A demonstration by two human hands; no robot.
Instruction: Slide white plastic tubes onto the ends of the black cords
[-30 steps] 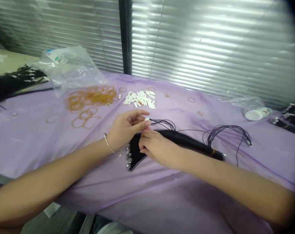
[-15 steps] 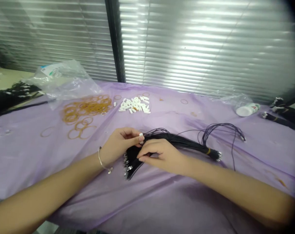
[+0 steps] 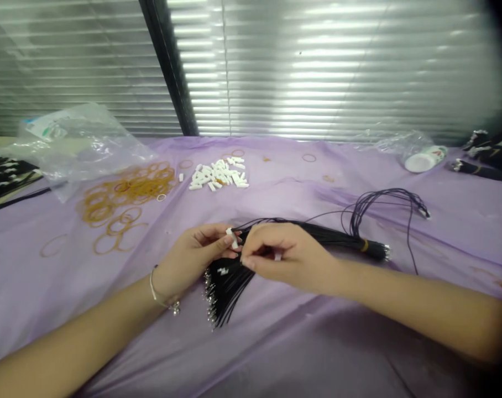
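Observation:
A bundle of black cords (image 3: 342,239) with metal clasps lies on the purple cloth (image 3: 276,342), tied by a yellow band near its right end. My left hand (image 3: 193,257) pinches a small white piece (image 3: 233,237) at the end of one cord. Fingers of my right hand (image 3: 286,254) are curled and pinched right beside it, over the bundle's fanned-out end, with another small white piece between them. Another white piece (image 3: 223,271) sits on the cords below. Loose cords (image 3: 383,204) loop off to the right.
A pile of white pieces (image 3: 218,174) and a heap of tan rubber bands (image 3: 122,193) lie farther back, with a clear plastic bag (image 3: 72,146) at the left. More black cords (image 3: 6,177) sit at far left, a small white jar (image 3: 423,160) and dark bundles (image 3: 487,160) at far right.
My hands have come down onto the fanned end of the bundle. The right hand went from lying on the cords to pinching beside the left hand's white piece. The view swung right.

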